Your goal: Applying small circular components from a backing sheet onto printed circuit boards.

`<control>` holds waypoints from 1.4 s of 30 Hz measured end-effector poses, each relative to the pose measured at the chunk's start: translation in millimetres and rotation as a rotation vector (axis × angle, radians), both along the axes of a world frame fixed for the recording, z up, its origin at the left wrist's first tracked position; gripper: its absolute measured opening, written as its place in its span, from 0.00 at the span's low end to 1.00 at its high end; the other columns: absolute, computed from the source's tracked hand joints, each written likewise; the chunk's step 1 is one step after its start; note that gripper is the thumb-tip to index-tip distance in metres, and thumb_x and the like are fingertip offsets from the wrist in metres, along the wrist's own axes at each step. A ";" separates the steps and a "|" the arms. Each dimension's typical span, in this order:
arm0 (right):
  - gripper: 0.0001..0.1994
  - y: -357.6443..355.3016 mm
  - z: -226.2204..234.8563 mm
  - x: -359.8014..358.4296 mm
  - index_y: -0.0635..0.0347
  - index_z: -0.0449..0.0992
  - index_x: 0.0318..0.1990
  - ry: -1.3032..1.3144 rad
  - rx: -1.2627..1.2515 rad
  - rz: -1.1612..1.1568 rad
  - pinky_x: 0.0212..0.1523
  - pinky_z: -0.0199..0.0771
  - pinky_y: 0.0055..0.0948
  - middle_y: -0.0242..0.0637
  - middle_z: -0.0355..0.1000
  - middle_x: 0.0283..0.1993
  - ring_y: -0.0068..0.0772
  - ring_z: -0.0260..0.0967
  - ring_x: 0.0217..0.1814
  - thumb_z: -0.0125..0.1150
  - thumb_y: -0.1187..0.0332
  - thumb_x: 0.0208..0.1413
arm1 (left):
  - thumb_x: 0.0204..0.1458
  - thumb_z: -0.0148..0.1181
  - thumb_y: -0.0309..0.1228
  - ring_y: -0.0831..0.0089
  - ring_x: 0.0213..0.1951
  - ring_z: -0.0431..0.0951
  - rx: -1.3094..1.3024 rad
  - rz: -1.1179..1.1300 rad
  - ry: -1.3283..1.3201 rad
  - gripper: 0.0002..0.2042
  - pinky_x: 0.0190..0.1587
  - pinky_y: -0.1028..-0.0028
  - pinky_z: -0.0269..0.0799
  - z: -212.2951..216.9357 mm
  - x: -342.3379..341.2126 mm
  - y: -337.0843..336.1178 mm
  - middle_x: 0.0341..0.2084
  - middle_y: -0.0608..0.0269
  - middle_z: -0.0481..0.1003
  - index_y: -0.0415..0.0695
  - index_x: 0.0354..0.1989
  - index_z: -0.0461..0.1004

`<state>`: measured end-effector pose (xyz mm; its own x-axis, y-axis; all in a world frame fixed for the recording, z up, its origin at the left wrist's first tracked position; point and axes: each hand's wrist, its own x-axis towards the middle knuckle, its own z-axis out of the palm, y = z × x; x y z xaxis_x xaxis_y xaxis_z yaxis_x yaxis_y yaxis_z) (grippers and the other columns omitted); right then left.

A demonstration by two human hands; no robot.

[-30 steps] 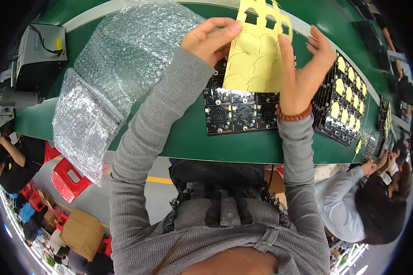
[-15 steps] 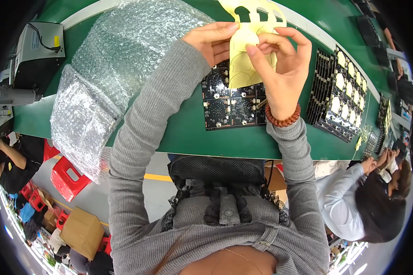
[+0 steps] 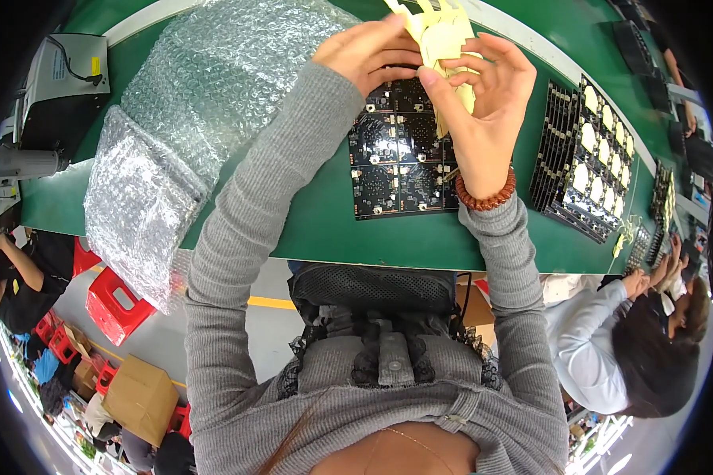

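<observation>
A yellow die-cut adhesive sheet (image 3: 445,41) with rounded cut-outs is held up over the bench, its lower part bent and folded. My left hand (image 3: 370,57) pinches its left edge with thumb and fingers. From the other side my right hand (image 3: 491,107) has its thumb and fingertips closed on the sheet's lower right part. Below both hands a black circuit board panel (image 3: 398,176), divided into several square sections with small white parts, lies flat on the green bench. The sheet and my hands hide the panel's upper right part.
Bubble wrap (image 3: 230,79) and a bubble-wrap bag (image 3: 139,202) cover the bench's left side. At the right stands a row of black boards (image 3: 590,162) with pale yellow stickers. A grey machine (image 3: 67,95) sits far left. A co-worker (image 3: 602,340) works at the right.
The yellow sheet has shifted up and become bent and folded where it hung flatter before. My right fingers have closed further around it. More of the black panel now shows.
</observation>
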<state>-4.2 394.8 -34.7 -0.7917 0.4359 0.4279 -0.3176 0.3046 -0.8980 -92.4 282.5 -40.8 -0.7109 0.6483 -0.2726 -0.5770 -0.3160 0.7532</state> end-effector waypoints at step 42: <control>0.24 65.1 -2.3 16.8 0.65 0.58 0.45 -0.015 -0.187 -0.277 0.36 0.68 0.19 0.39 0.59 0.42 0.25 0.65 0.35 0.57 0.86 0.38 | 0.41 0.60 0.27 0.51 0.43 0.66 -0.955 0.473 1.730 0.26 0.45 0.64 0.62 50.6 3.9 -3.5 0.44 0.48 0.63 0.40 0.51 0.59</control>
